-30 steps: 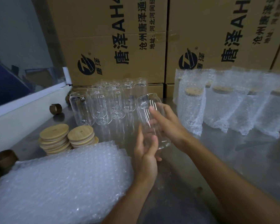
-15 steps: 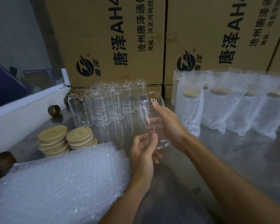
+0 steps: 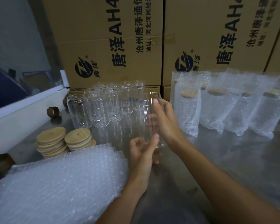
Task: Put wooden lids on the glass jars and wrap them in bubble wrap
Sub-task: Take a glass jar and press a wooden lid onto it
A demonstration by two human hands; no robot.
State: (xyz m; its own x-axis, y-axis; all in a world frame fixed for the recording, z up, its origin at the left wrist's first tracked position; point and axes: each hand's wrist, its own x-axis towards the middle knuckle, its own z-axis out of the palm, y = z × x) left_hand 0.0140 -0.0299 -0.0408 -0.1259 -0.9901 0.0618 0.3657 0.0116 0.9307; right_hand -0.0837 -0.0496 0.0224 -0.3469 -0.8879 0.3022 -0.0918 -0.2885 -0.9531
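The left hand (image 3: 142, 152) has been drawn slightly back from the lidless glass jar (image 3: 149, 120), fingers loosely curled, while the jar stays gripped by the right hand (image 3: 166, 122). It is best steadied upright before 1 wooden lid (image 3: 51, 135) is fetched.

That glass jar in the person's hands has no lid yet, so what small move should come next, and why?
Probably the left hand should reach left for a wooden lid from the stacks. The right hand already holds the glass jar, its mouth is uncovered, and the wrapped jars all have lids on.
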